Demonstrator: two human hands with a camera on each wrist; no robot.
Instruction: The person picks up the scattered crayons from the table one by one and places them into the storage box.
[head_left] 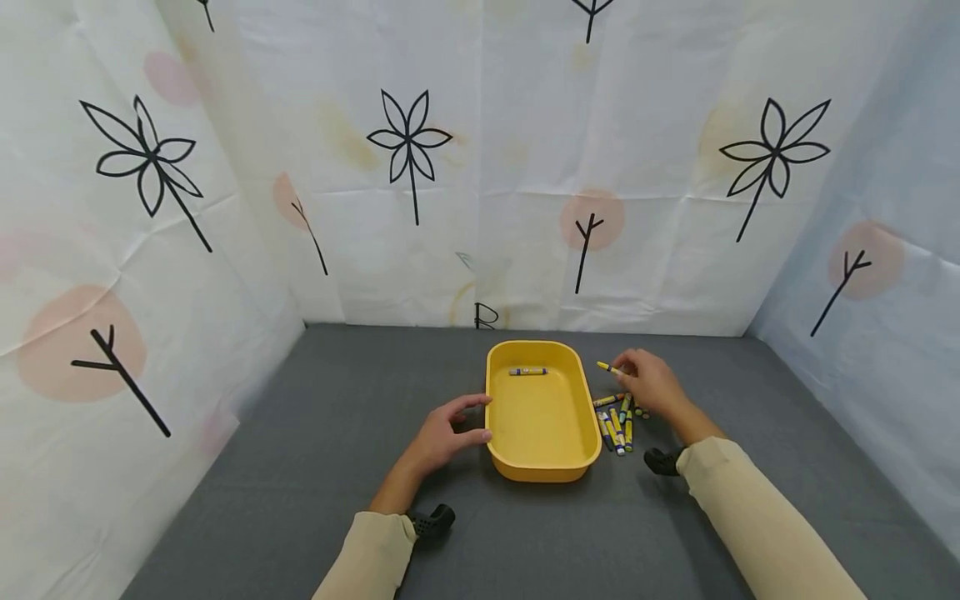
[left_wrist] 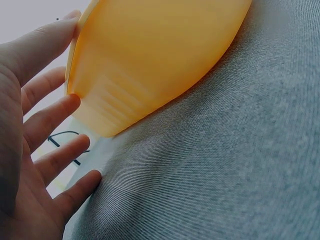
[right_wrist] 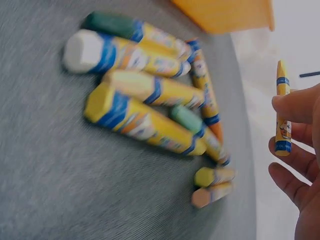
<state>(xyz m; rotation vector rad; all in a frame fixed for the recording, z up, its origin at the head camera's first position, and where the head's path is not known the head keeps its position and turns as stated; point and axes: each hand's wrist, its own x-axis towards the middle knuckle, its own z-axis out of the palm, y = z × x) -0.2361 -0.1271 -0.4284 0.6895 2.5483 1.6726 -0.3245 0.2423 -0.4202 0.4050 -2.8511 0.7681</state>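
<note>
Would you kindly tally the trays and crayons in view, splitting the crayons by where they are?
Yellow tray: 1
Crayon lying in the tray: 1
Held crayon, pinched by the right hand: 1
Loose crayons beside the tray: about 8 (blurred)
Total: about 11

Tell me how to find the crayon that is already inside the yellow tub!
Look at the grey table and find the yellow tub between the two hands. Near its far end lies one crayon, set crosswise. It is the only crayon inside the tub; the others are heaped on the table to the tub's right, and one is pinched in the right hand.
</note>
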